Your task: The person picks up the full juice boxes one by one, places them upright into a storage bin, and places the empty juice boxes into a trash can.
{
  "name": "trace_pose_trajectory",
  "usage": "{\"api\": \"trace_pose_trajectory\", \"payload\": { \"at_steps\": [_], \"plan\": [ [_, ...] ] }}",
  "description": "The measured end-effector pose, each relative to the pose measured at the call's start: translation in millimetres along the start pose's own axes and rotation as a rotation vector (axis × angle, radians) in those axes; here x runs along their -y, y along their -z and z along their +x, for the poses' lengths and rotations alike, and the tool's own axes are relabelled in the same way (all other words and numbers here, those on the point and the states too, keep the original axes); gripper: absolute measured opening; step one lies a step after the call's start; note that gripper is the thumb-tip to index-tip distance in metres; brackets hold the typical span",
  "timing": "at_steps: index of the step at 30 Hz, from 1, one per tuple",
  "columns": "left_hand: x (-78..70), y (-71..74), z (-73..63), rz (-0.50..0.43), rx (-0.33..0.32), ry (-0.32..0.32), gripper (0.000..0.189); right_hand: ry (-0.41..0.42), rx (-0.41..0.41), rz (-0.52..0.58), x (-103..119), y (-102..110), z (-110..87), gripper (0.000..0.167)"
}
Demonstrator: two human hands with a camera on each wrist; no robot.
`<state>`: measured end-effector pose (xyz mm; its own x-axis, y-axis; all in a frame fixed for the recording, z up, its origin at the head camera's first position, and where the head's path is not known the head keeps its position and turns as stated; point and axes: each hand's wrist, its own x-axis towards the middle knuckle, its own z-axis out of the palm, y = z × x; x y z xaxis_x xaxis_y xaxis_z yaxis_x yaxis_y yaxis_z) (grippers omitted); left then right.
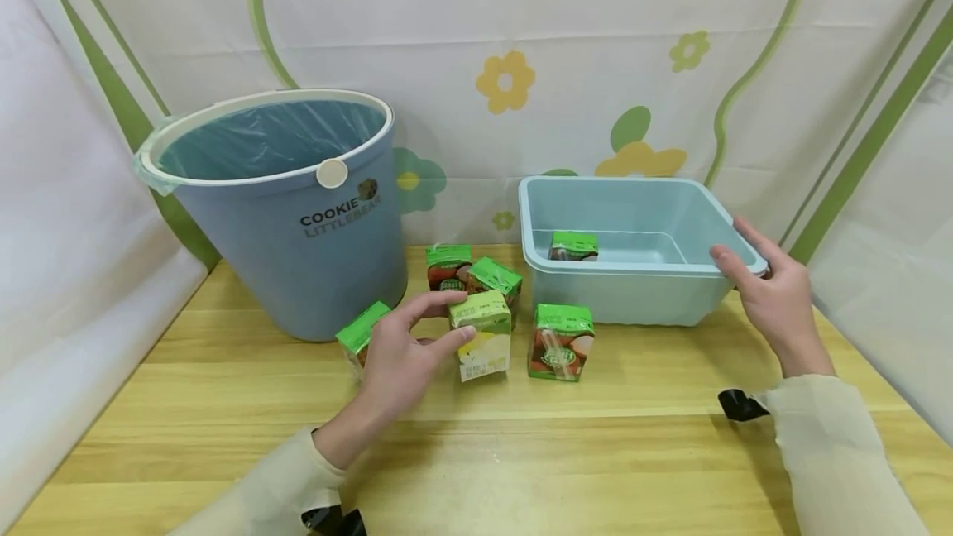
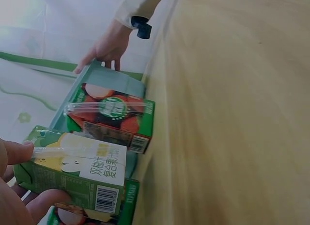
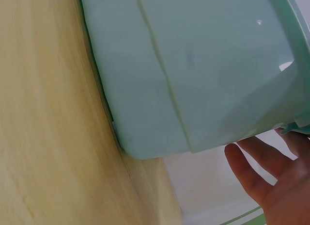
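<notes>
My left hand (image 1: 405,354) pinches a yellow-and-green juice box (image 1: 484,346) between thumb and fingers, its straw side visible in the left wrist view. Close around it stand red-and-green juice boxes: one (image 1: 562,346) to its right, two behind it, of which one (image 1: 449,267) is farther back, and another (image 1: 362,329) partly hidden by my left hand. My right hand (image 1: 778,304) grips the right rim of a light blue plastic basin (image 1: 618,292), thumb over the edge. Inside the basin lies one red-and-green juice box (image 1: 575,246).
A tall blue bucket (image 1: 298,246) with a white rim and a plastic liner stands at the back left of the wooden table (image 1: 521,461). Behind the table hangs a white curtain (image 1: 417,15) with flower prints.
</notes>
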<state>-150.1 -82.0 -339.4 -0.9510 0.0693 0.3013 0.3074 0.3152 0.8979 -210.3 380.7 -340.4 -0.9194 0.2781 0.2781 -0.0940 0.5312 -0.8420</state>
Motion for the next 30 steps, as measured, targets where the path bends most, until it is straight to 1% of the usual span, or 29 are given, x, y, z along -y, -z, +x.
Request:
{"api": "trace_pose_trajectory", "payload": {
  "at_steps": [4,9,16,20,24,30],
  "plan": [
    [-9.3,5.3,4.1,0.000,-0.010,-0.015,0.040,0.000,0.003,0.003,1.0,-0.2,0.5,0.067],
    [-23.9,12.8,11.1,0.006,-0.030,-0.055,0.038,0.000,0.008,0.001,2.2,-1.3,1.3,0.067],
    [-47.0,21.6,22.2,-0.011,-0.041,-0.071,0.036,-0.004,0.006,-0.001,2.1,-1.1,1.2,0.066],
    [-57.8,25.1,29.6,-0.044,-0.035,-0.080,0.036,-0.002,0.011,0.003,1.7,0.6,0.2,0.066],
    [-65.8,26.9,35.9,-0.092,-0.009,-0.073,0.037,-0.008,0.015,-0.014,1.8,0.5,-0.4,0.067],
    [-75.2,22.7,47.5,-0.172,0.020,-0.063,0.036,-0.007,0.015,-0.031,1.3,1.5,-0.9,0.069]
  ]
}}
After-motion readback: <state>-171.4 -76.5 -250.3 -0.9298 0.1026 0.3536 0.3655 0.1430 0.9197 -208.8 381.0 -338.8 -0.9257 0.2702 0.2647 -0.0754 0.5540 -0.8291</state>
